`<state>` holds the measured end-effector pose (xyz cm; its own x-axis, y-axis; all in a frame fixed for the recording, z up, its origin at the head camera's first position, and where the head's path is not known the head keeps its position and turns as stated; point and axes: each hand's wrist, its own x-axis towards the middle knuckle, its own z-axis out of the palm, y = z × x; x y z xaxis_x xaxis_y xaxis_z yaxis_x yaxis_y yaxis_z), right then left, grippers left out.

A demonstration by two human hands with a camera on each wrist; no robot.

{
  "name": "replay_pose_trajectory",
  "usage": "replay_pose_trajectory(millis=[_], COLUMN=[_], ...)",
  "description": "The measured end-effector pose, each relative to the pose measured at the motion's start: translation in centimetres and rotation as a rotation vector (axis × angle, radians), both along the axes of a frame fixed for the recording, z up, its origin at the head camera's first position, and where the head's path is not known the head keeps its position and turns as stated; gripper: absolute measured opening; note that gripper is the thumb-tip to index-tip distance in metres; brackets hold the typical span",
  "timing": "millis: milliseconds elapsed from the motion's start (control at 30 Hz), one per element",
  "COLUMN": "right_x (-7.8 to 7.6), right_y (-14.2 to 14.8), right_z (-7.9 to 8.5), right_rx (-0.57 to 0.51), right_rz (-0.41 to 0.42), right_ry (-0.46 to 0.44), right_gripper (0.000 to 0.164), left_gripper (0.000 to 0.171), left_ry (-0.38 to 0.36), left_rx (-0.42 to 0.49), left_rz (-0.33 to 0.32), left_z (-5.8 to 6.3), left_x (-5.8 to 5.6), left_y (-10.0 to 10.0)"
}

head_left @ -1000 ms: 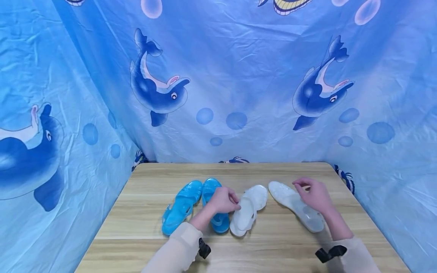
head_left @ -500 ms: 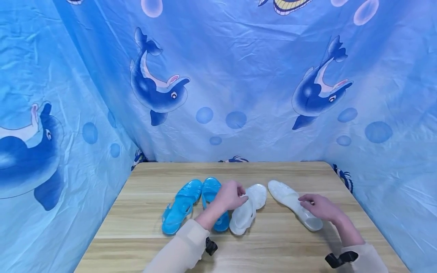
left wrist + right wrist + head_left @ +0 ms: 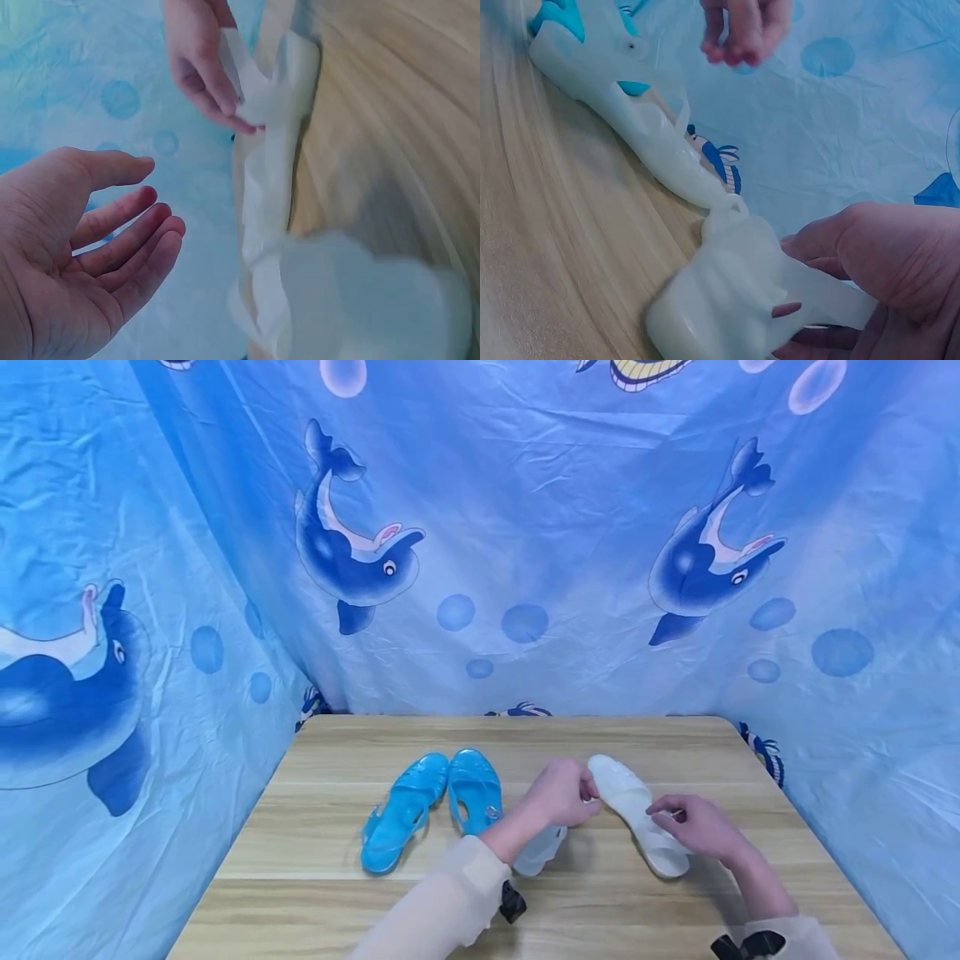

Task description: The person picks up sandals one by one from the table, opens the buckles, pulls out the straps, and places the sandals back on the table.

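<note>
Past the far edge of the tabletop (image 3: 615, 910), a sea-print curtain (image 3: 510, 527) is hanging in folds. Tabletop is carrying 4 sandals, toes all pointing twd the far edge. Left of ctr, L blue sandal (image 3: 397, 822) & R blue sandal (image 3: 472, 777) are lying side by side, toes v. close, the R one's heel hiding behind the L sleeve (image 3: 442, 902).

Nr ctr, L white sandal (image 3: 540, 852) is lying mostly hidden under the L hand (image 3: 567, 792) in head view. R of ctr, R white sandal (image 3: 633, 810) is slanting, heel twd the near R corner.

R hand (image 3: 697, 825) is gripping R white sandal's strap (image 3: 829, 300), thumb one side, fingers the other; some fingertips aren't showing. L hand is hovering over L white sandal, not touching, fingers loose & half-bent, gripping nothing.

Step in hand, prob.: lining up pairs. Blue ones are looking abt done; R white sandal is getting its turn. Next move's prob. calling for shifting it left alongside its mate, w/o the strap slipping or twisting, & L hand steadying L white sandal.
</note>
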<state>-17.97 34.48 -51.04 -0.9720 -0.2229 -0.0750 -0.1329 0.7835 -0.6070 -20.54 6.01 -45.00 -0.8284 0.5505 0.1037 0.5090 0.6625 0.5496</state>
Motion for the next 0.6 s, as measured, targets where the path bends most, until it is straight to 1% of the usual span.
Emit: replay_pose_trajectory(millis=[67,133,200,267,367,500,600], right_x=[0.2,0.3,0.4,0.4,0.4,0.5,0.5], right_y=[-0.2,-0.3,-0.2,-0.1,0.2,0.9,1.5], right_z=[0.0,-0.1,-0.2,-0.3,-0.4,-0.7,-1.0], right_rx=[-0.015,-0.04,-0.07,-0.104,-0.14,-0.194,-0.219], right_rz=[0.001,0.007,0.014,0.035,0.054,0.039,0.055], right_ry=[-0.021,-0.045,-0.07,-0.08,-0.074,-0.088,-0.1], right_gripper=[0.017,0.017,0.018,0.021,0.026,0.034,0.037], left_gripper=[0.009,0.01,0.011,0.012,0.011,0.013,0.015], left_ry=[-0.008,-0.019,-0.013,0.009,0.052,0.084,0.065], left_rx=[-0.013,-0.048,-0.092,-0.144,-0.191,-0.227,-0.239], left_rz=[-0.011,-0.013,-0.009,-0.008,-0.012,-0.017,0.008], left_z=[-0.2,-0.3,-0.4,-0.4,-0.4,-0.5,-0.7], left_x=[0.1,0.3,0.5,0.6,0.6,0.6,0.7], left_y=[1.2,2.5,3.8,5.1,6.9,8.9,10.1])
